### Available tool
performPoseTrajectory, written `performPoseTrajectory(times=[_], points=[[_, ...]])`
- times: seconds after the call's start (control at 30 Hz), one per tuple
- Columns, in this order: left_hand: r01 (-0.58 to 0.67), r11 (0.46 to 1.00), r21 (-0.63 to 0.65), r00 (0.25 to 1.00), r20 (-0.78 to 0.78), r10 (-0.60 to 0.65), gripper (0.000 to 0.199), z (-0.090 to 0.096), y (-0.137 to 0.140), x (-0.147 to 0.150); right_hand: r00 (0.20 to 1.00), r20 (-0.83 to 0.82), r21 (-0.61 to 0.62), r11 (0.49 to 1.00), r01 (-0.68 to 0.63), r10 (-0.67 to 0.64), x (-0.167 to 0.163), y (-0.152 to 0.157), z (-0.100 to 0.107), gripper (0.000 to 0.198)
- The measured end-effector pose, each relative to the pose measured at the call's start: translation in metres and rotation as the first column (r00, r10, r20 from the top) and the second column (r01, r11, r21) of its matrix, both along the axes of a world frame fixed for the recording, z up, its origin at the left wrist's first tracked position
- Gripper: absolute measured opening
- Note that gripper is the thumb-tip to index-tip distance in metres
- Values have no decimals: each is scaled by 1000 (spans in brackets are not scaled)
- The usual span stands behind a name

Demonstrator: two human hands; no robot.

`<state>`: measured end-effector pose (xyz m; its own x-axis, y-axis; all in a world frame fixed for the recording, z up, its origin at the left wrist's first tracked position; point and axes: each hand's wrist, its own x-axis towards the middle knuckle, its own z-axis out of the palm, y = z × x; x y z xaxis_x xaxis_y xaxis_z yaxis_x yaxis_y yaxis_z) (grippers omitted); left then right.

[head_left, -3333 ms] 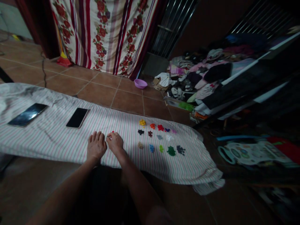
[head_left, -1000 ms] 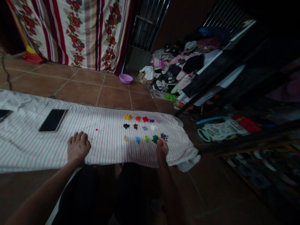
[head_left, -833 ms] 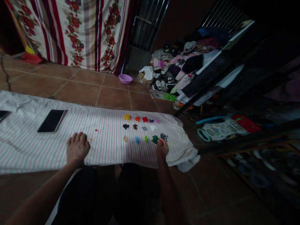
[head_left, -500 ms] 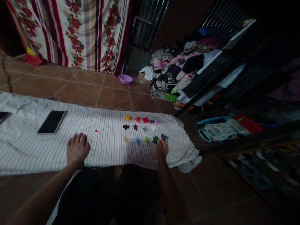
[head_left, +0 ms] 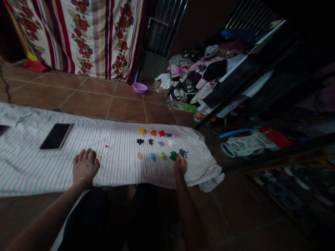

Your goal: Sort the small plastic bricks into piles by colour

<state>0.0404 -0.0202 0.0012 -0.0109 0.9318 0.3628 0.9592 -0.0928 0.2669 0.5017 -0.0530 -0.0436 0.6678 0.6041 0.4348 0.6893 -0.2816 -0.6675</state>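
Note:
My left hand (head_left: 86, 166) lies flat, palm down, on the striped cloth (head_left: 120, 167), holding nothing. Just right of its fingers are a tiny yellow piece (head_left: 100, 157) and a small red piece (head_left: 106, 146). My right hand (head_left: 181, 164) is curled, index finger forward and thumb close to it, at the near edge of a dark green pile (head_left: 173, 156). Whatever its fingertips hold, if anything, is too small to make out. Beside it are a dark grey pile (head_left: 183, 153), a lime pile (head_left: 163, 155), a blue pile (head_left: 153, 157) and a beige pile (head_left: 140, 156).
Farther back sit yellow (head_left: 141, 130), orange (head_left: 153, 132), red (head_left: 162, 133), black (head_left: 140, 141) and brown (head_left: 150, 142) piles, among others. A phone (head_left: 56, 136) lies left. Beyond are a purple basin (head_left: 139, 88) and heaped clothes (head_left: 193, 75).
My right index finger reaches slightly farther forward beside the dark green pile. My left hand stays on the cloth. The whole view has shifted slightly.

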Motion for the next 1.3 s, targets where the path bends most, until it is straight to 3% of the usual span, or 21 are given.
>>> performPoseTrajectory(times=[0.23, 0.47, 0.6, 0.73, 0.87, 1.03, 1.17, 1.3], points=[[10, 1000, -12, 999, -42, -11, 38, 3, -1, 0, 999, 44, -11, 1000, -5, 5, 0, -2, 0, 50], [-6, 1000, 12, 1000, 22, 6, 41, -3, 1, 0, 998, 69, 7, 1000, -8, 7, 0, 0, 1, 45], [-11, 1000, -15, 1000, 6, 11, 38, -3, 2, 0, 988, 156, 94, 996, 2, -16, -3, 2, 5, 42], [-4, 999, -43, 1000, 21, 5, 40, -1, 2, 0, 977, 214, 180, 983, -24, -16, -26, 11, 20, 40], [-14, 999, -33, 1000, -16, 14, 39, -2, 3, 0, 957, 231, 162, 963, -215, 175, -78, 22, 39, 41], [-14, 1000, -14, 998, -56, 13, 37, -5, 3, -1, 871, 176, 144, 863, -484, 459, -165, 34, 50, 37], [-20, 999, -25, 998, -51, 19, 38, -5, 3, 0, 704, 22, 56, 703, -709, 710, -231, 36, 51, 35], [-14, 1000, -24, 1000, -18, 14, 38, -5, 4, 0, 560, -87, -96, 553, -828, 824, -282, 39, 51, 33]])
